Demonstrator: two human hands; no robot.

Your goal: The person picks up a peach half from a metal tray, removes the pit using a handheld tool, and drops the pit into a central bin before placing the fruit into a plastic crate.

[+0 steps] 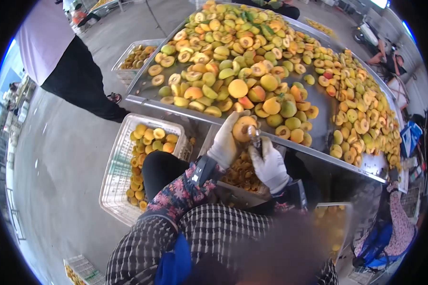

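Observation:
In front of me, my left hand, in a white glove, is closed around a halved yellow peach with its cut face turned up. My right hand, gloved too, grips a small metal pitting tool, whose tip is right at the peach's cut face. Just beyond both hands lies the near edge of a metal table heaped with peach halves. Below them a crate holds brownish scraps, partly hidden by my hands.
A white plastic crate with peach halves stands at my left, and another crate sits beyond it. A person stands at the left of the table. At the right, a patterned sleeve reaches to the table's edge.

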